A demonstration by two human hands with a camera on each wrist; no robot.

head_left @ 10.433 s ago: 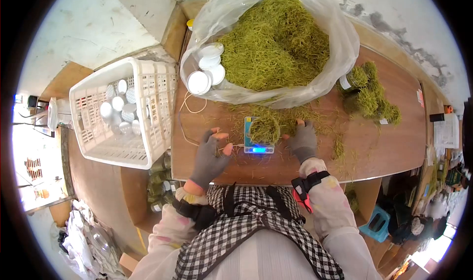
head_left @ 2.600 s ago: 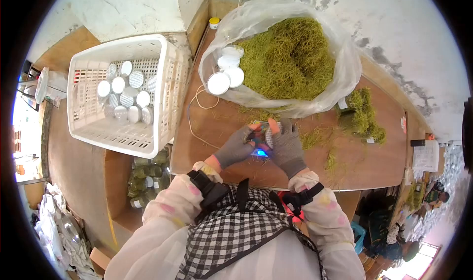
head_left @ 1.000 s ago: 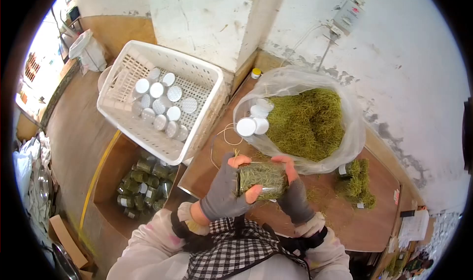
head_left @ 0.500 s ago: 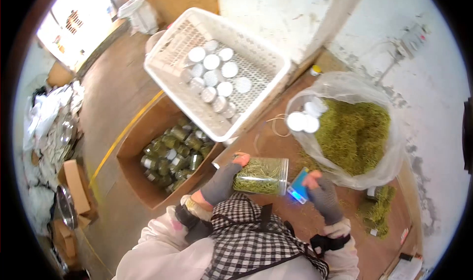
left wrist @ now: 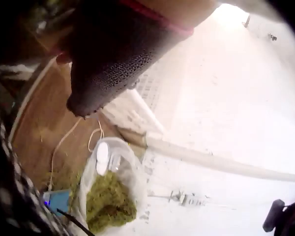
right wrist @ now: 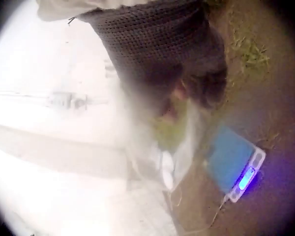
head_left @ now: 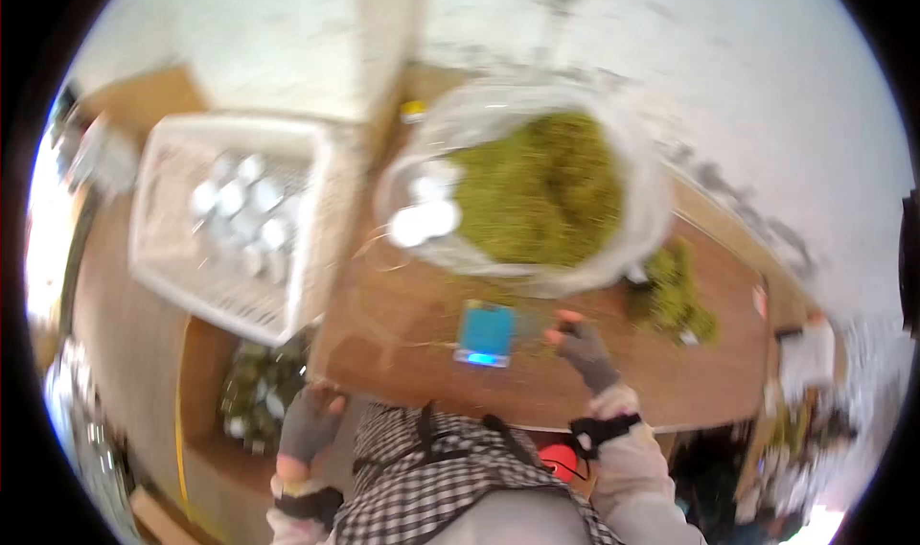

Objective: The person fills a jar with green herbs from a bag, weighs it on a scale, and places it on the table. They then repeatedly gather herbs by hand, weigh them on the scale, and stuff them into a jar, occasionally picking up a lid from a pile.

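Note:
My gloved left hand (head_left: 311, 425) is low at the left, beside the table edge and a cardboard box (head_left: 196, 392) of jars (head_left: 257, 392) with green contents. No jar shows in this hand; its fingers look loosely bent, though blurred and partly hidden in the left wrist view. The gloved right hand (head_left: 586, 356) hovers over the wooden table (head_left: 402, 365) with loosely bent fingers and holds nothing. Left of it lies a small blue digital scale (head_left: 487, 330), its display lit and its plate bare. Behind stands a clear plastic bag (head_left: 640, 209) with a heap of dried green plant strands (head_left: 546, 190).
White lids (head_left: 425, 221) lie at the bag's left side. A white plastic basket (head_left: 305, 248) with several white-topped containers (head_left: 244, 214) stands left of the table. More plant-filled jars (head_left: 676, 296) are at the right. A thin cable (right wrist: 214, 219) runs from the scale.
Both hands held a plant-filled jar a second ago; then the left alone carried it leftward. Now the left hand is lower by the box without it, and the head view has swung right.

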